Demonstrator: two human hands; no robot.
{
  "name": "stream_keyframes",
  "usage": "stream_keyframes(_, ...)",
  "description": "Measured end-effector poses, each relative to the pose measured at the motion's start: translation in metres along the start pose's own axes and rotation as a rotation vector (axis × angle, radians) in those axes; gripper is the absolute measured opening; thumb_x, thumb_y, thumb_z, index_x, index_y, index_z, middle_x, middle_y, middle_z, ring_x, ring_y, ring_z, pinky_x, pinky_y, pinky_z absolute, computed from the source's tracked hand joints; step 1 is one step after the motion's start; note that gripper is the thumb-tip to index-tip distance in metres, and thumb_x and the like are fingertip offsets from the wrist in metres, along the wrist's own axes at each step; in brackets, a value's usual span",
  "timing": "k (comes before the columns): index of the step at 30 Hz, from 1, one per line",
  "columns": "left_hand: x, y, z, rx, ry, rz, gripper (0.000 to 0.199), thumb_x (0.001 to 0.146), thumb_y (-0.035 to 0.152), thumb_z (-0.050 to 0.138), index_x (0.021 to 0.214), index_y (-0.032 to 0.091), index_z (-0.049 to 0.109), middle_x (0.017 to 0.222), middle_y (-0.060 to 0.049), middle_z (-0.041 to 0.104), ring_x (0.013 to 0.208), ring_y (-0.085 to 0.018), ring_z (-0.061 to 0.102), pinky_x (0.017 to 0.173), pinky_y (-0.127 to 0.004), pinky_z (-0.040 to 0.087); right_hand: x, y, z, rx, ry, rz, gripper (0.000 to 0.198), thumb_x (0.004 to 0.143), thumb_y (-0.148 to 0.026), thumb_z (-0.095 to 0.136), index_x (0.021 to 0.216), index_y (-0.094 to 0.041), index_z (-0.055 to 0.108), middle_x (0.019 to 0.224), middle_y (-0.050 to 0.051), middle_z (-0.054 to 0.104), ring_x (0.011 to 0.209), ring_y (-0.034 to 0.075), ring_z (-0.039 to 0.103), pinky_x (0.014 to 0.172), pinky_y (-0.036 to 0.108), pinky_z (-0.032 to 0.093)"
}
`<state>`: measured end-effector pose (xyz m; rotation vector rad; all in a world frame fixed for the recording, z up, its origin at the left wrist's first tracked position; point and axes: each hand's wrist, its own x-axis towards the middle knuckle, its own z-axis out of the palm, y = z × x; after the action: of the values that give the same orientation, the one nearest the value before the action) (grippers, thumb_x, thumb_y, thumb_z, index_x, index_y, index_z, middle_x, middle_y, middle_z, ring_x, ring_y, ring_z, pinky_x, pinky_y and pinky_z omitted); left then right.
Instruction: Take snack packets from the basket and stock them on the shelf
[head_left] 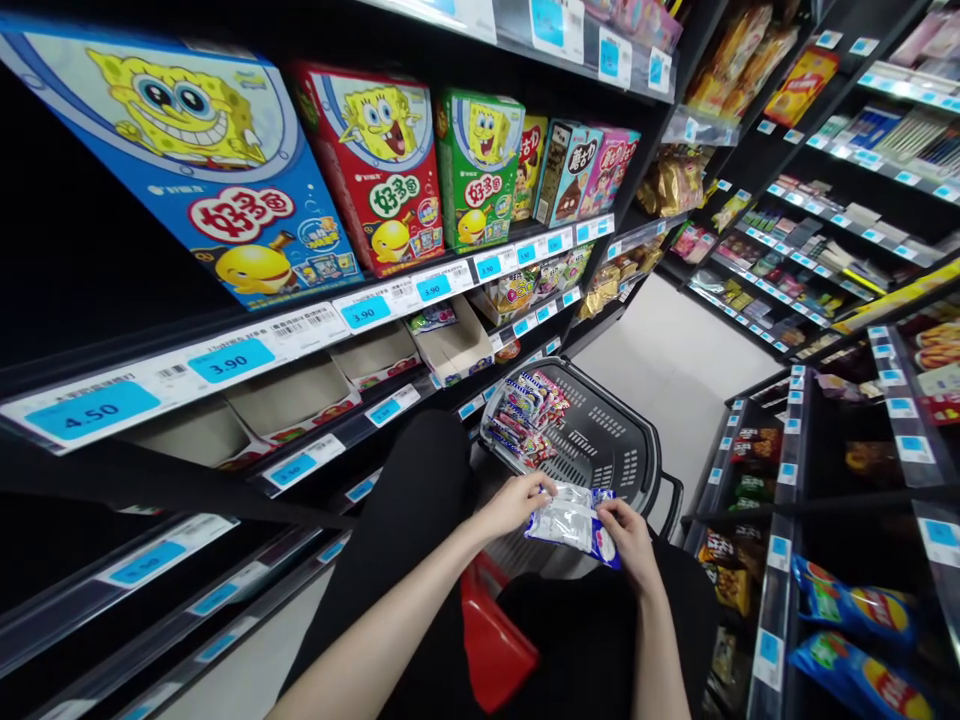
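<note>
Between my hands is a shiny white and blue snack packet (568, 522), held over the near end of a grey shopping basket (611, 435). My left hand (517, 502) pinches the packet's left edge between thumb and fingers. On the opposite edge, my right hand (628, 535) grips it the same way. Several small snack packets (529, 410) in blue, red and pink lie piled in the left part of the basket, whose slotted grey bottom shows beside them.
On my left, a black shelf holds blue (225, 190), red (382, 165) and green (481, 165) cartoon snack boxes above price tags (365, 312). Lower down sit open cardboard trays (454, 340). Shelves with blue snack bags (855, 600) stand right; pale floor (667, 335) runs ahead.
</note>
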<state>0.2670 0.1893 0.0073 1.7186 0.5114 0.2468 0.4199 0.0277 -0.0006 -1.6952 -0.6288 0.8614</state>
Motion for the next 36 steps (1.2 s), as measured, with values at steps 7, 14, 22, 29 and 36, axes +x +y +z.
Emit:
stream_keyframes(7, -0.007, 0.004, 0.0, -0.019, -0.059, -0.038, 0.018, 0.079, 0.027, 0.042, 0.09, 0.018, 0.053, 0.049, 0.008, 0.044, 0.041, -0.009, 0.046, 0.042, -0.017, 0.032, -0.007, -0.003, -0.006, 0.208, -0.036, 0.016, 0.02, 0.069, -0.035, 0.064, 0.075, -0.02, 0.052, 0.063, -0.004, 0.045, 0.051, 0.007, 0.039, 0.047, 0.018, 0.031)
stream_keyframes(14, -0.006, 0.008, 0.0, -0.069, 0.009, -0.014, 0.021, 0.079, 0.036, 0.046, 0.078, 0.017, 0.055, 0.048, 0.006, 0.046, 0.042, -0.009, 0.047, 0.043, -0.019, 0.034, -0.006, 0.0, -0.007, 0.247, -0.069, 0.079, 0.022, 0.068, -0.038, 0.065, 0.077, -0.019, 0.058, 0.062, -0.003, 0.048, 0.051, 0.008, 0.041, 0.047, 0.019, 0.031)
stream_keyframes(22, -0.001, 0.009, 0.005, -0.783, -0.193, -0.193, 0.031, 0.064, 0.032, 0.066, 0.086, 0.015, 0.052, 0.056, 0.003, 0.055, 0.047, -0.01, 0.054, 0.048, -0.024, 0.046, -0.004, 0.0, -0.003, 0.48, -0.046, 0.116, 0.016, 0.066, -0.033, 0.067, 0.073, -0.021, 0.058, 0.055, -0.005, 0.049, 0.044, 0.007, 0.041, 0.043, 0.018, 0.031)
stream_keyframes(29, 0.0, 0.014, 0.0, -1.042, -0.164, -0.189, 0.028, 0.065, 0.022, 0.062, 0.09, 0.008, 0.057, 0.078, -0.012, 0.066, 0.076, -0.024, 0.064, 0.073, -0.041, 0.048, -0.006, 0.002, -0.008, 0.693, 0.007, 0.122, 0.024, 0.065, -0.042, 0.06, 0.076, -0.021, 0.064, 0.079, 0.004, 0.065, 0.074, 0.018, 0.061, 0.059, 0.029, 0.048)
stream_keyframes(36, 0.0, 0.006, 0.003, -0.44, 0.061, -0.233, 0.024, 0.068, 0.036, 0.058, 0.075, 0.014, 0.054, 0.066, -0.004, 0.063, 0.057, -0.018, 0.061, 0.049, -0.028, 0.045, -0.001, 0.007, 0.011, 0.6, 0.128, 0.244, 0.026, 0.055, -0.034, 0.074, 0.068, -0.019, 0.057, 0.067, 0.001, 0.066, 0.047, 0.009, 0.056, 0.033, 0.014, 0.034)
